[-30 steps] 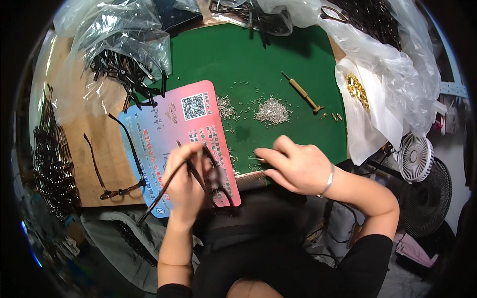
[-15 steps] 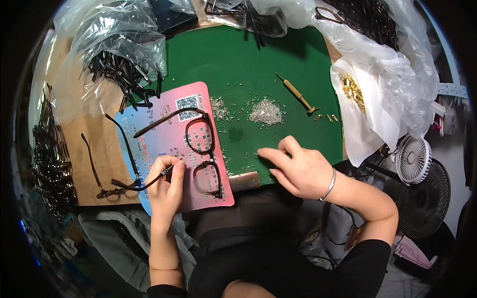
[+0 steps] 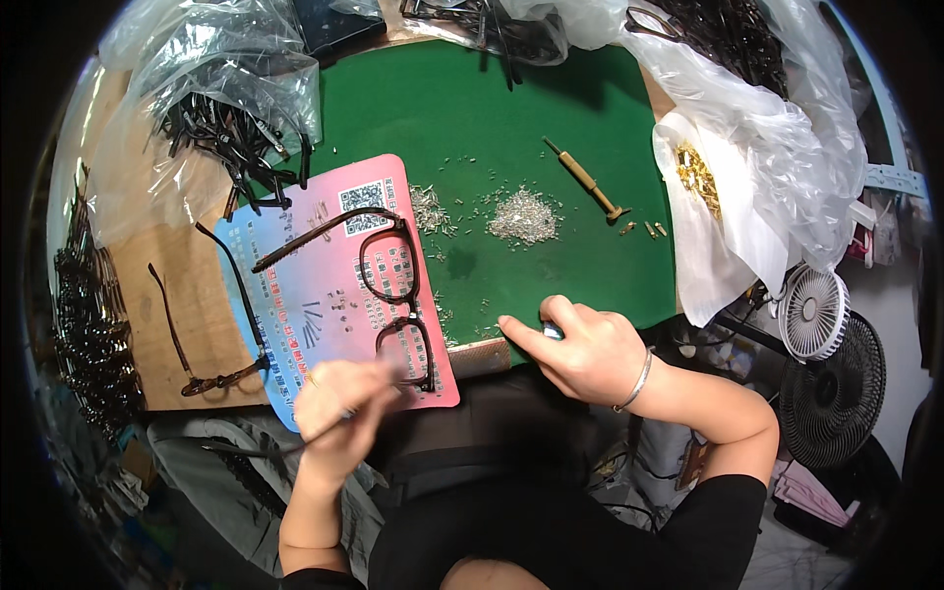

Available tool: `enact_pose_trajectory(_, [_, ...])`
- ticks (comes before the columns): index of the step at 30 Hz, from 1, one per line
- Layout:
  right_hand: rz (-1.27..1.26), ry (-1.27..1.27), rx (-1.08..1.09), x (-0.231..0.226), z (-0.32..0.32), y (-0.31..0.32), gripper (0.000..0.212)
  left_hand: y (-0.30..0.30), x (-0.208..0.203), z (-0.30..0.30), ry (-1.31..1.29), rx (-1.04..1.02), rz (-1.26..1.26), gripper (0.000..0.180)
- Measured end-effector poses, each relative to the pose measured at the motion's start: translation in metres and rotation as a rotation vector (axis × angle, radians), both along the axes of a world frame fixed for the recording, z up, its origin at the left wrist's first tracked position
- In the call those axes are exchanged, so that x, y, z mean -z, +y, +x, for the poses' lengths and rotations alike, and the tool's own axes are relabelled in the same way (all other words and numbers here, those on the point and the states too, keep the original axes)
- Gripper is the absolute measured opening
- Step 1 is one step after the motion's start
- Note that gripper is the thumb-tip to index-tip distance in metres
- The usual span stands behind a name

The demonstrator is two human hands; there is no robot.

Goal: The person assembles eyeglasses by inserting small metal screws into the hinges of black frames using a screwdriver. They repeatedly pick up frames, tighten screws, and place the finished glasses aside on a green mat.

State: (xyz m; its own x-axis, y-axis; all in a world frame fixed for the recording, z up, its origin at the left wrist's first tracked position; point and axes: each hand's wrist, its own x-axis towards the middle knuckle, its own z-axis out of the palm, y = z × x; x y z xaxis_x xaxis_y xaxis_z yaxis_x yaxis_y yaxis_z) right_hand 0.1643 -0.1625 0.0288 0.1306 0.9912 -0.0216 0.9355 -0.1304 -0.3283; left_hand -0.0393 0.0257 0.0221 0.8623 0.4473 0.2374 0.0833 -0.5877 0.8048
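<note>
My left hand (image 3: 344,408), blurred by motion, is closed on a dark eyeglass temple (image 3: 241,450) that points left over the table's front edge. Beside it, a dark eyeglass frame (image 3: 417,280) rests on a pink and blue printed sheet (image 3: 334,280), one temple stretched out to the left. My right hand (image 3: 585,354) is low over the green mat (image 3: 600,265), index finger pointing left at a few scattered small metal pieces (image 3: 482,332). Its thumb and other fingers are curled round a small pale-blue thing (image 3: 554,331), mostly hidden.
Small silver pieces lie in a large pile (image 3: 526,218) and a smaller one (image 3: 430,211). A brass-handled screwdriver (image 3: 587,185) lies to the right, near gold-coloured parts (image 3: 696,177) on white plastic. Another eyeglass part (image 3: 221,382) and bagged black temples (image 3: 231,147) are on the left.
My left hand has moved down toward the table's front edge with the temple. My right hand has shifted slightly down, and a pale-blue thing now shows in it.
</note>
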Motion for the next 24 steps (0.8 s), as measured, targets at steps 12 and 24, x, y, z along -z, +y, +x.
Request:
enact_pose_trajectory(12, [-0.014,-0.003,-0.002,-0.002,0.0,-0.003,0.043,-0.025,0.018,0.007,-0.016,0.155,0.355,0.018])
enact_pose_trajectory(24, [0.015,-0.014,-0.05,0.002,0.005,-0.005,0.036,-0.022,0.032,0.012,-0.079,0.12,0.266,0.024])
